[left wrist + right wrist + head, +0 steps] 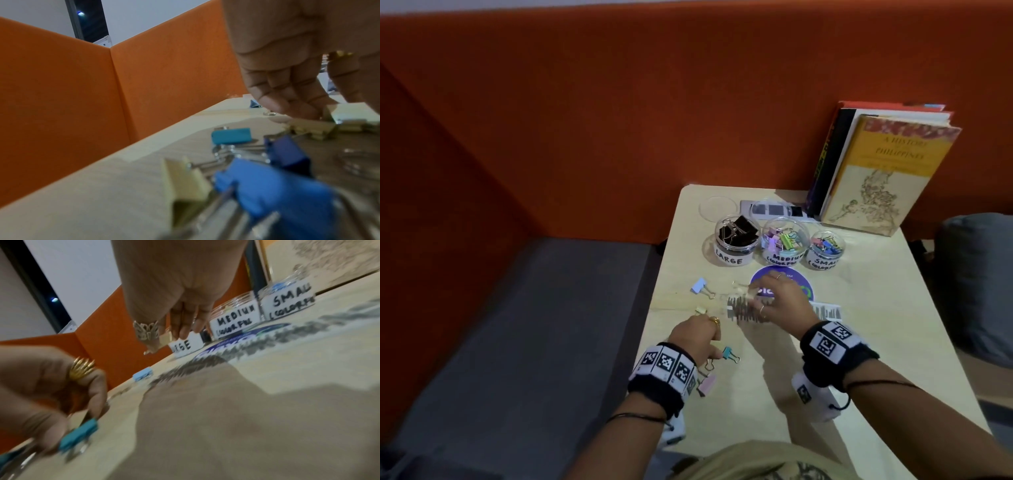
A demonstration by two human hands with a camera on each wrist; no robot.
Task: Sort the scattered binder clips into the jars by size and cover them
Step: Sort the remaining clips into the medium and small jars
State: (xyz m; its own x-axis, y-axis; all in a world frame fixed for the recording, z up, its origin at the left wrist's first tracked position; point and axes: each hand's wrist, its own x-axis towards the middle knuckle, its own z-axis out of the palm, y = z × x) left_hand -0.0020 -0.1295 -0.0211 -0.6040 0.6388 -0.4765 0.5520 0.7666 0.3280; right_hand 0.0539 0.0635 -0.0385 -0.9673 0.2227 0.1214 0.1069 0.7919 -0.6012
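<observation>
At the frame's centre, the left hand (693,337) pinches a small pale-yellow binder clip (701,311) on the light wooden worktop (876,308); the right hand (779,303) pinches a small cream clip (164,339).

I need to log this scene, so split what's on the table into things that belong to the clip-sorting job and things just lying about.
Part of the job:
- LARGE jar
- MEDIUM jar
- SMALL jar
- clear lid
- light blue clip
- teal clip
- pink clip
- yellow clip

Just lying about:
- books
- round purple sticker
- barcode strip
</observation>
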